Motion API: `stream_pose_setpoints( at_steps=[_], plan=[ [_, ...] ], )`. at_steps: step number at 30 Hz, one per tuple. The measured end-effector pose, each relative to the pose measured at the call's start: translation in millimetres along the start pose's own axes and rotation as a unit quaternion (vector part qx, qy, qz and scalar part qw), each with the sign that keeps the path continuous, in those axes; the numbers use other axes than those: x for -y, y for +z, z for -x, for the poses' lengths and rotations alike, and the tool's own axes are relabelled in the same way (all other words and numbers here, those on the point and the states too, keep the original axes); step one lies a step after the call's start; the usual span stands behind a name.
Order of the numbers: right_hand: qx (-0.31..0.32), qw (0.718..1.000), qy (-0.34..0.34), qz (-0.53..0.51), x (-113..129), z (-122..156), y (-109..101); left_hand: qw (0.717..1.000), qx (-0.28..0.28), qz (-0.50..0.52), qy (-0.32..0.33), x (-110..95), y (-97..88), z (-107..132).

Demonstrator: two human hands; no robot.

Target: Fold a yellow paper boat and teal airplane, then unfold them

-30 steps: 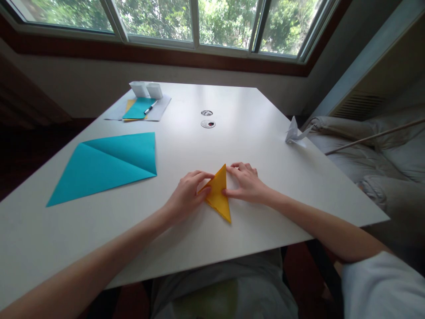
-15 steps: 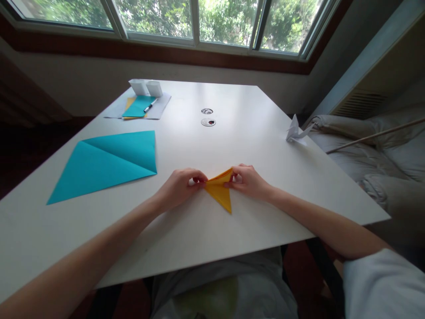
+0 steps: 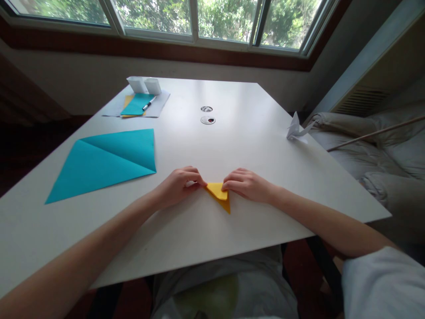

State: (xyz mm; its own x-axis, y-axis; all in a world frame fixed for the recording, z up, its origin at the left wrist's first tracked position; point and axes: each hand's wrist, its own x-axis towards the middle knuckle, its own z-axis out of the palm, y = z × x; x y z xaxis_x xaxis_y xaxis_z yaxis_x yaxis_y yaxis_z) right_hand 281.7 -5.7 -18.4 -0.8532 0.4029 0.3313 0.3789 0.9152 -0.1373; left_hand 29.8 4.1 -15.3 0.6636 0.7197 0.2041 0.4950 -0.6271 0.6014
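A small yellow folded paper lies near the front of the white table, a flap turned down over a pointed lower layer. My left hand pinches its left corner between thumb and fingertips. At its right edge, my right hand has fingers pressed together on the folded flap; that thumb is hidden. Left of my hands, a large turquoise sheet rests flat, with a triangular fold along its upper side.
A white paper crane stands near the table's right edge. At the back left are white paper sheets, a smaller turquoise paper, a pen and two white boxes. Two round table inserts sit mid-table.
The yellow paper's raised upper flap has come down toward me and now lies flat over the lower point. My right hand has shifted slightly left, from holding the flap's tip to pressing on it.
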Motion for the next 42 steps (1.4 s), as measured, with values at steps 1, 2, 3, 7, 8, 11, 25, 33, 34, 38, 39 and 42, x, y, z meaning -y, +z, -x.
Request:
stream_pose_setpoints(
  at_steps=[1, 2, 3, 7, 8, 11, 25, 33, 34, 38, 39, 42],
  plan=[
    [0.005, 1.000, -0.014, 0.009, 0, 1, -1, 1.000, 0.005, -0.007, 0.012, 0, -0.6, 0],
    [0.009, 0.999, -0.027, 0.017, 0, 2, -2, 1.000, 0.012, -0.016, 0.024, 0, -1.2, 0],
    [0.012, 0.999, -0.039, 0.023, 0, 3, -2, 0.999, 0.018, -0.029, 0.034, -1, -1.7, 1],
    [0.016, 0.997, -0.067, 0.044, -1, 5, -5, 0.993, 0.035, -0.094, 0.059, -3, -2.2, 2],
    [0.017, 0.996, -0.071, 0.048, -1, 6, -6, 0.991, 0.040, -0.111, 0.062, -3, -1.9, 3],
    [0.018, 0.995, -0.082, 0.055, -1, 5, -6, 0.983, 0.049, -0.155, 0.081, -3, -0.6, 4],
    [0.119, 0.993, 0.005, 0.018, 19, 14, -17, 0.959, 0.047, -0.265, 0.084, -47, 15.8, 20],
    [0.114, 0.993, 0.032, 0.017, 20, 14, -16, 0.950, 0.097, -0.289, 0.070, -49, 21.2, 28],
    [0.110, 0.993, 0.032, 0.027, 21, 13, -15, 0.951, 0.100, -0.282, 0.071, -49, 20.3, 28],
    [0.111, 0.991, 0.031, 0.063, 25, 12, -11, 0.957, 0.106, -0.262, 0.068, -51, 18.3, 27],
    [0.113, 0.991, 0.029, 0.070, 26, 13, -10, 0.957, 0.107, -0.262, 0.063, -52, 18.5, 27],
    [0.112, 0.990, 0.020, 0.081, 29, 18, -9, 0.955, 0.112, -0.270, 0.048, -53, 20.0, 28]
  ],
)
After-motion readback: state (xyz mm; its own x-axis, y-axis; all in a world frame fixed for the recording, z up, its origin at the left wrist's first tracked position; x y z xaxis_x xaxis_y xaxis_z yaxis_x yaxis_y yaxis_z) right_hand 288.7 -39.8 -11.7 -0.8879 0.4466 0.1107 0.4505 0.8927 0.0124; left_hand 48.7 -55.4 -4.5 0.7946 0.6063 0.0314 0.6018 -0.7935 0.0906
